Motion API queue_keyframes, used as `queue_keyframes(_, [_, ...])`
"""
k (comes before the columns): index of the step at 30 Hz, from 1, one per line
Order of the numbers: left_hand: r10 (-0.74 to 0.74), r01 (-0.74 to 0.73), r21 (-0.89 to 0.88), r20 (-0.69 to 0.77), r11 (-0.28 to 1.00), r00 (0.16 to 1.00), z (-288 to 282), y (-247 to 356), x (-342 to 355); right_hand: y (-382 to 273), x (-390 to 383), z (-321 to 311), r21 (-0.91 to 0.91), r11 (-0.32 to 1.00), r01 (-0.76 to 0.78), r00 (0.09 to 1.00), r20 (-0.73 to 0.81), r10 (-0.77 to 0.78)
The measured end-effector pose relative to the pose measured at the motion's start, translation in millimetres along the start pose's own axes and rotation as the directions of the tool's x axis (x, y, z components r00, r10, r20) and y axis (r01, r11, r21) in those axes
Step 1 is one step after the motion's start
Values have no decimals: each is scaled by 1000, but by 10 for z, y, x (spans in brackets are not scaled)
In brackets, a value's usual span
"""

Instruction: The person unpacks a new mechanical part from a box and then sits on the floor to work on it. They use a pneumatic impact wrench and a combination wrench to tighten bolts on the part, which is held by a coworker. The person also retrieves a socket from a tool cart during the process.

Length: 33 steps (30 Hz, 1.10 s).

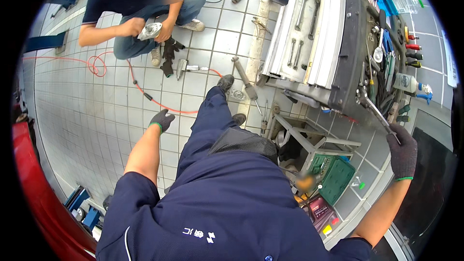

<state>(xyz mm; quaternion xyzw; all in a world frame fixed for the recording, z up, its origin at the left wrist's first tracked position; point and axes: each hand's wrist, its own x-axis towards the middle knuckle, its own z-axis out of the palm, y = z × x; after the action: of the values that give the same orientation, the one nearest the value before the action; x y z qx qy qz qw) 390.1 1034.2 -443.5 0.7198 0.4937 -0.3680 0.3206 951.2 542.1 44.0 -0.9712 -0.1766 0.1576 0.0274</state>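
My right hand, in a dark knit glove with a green cuff edge, is closed round the near end of a long metal wrench. The tool's far end rests at the corner of the tool cart's top tray, beside several pliers, screwdrivers and sockets. My left hand wears a matching glove and hangs above the tiled floor, holding nothing, its fingers loosely apart. Left of the tray, the cart's pulled-out drawer holds several combination wrenches.
A co-worker crouches at the far left, holding a metal part. Near them lie dark gloves and an air tool on a red hose. A shock absorber, metal stand and green case are close by.
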Motion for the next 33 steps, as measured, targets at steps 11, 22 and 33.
queue_keyframes(11, [21,-59,-136,-263,989,964,-1033,952,128,1427,-959,824,300,953,47,936,-345,63])
queue_keyframes(22, [186,-217,-41,-375,975,908,-1784,154,668,851,-1705,1708,623,770,-141,855,-316,412])
queue_keyframes(33, [201,-213,-13,-271,977,941,-2688,-495,921,-1361,-2267,2358,994,110,0,738,-74,670])
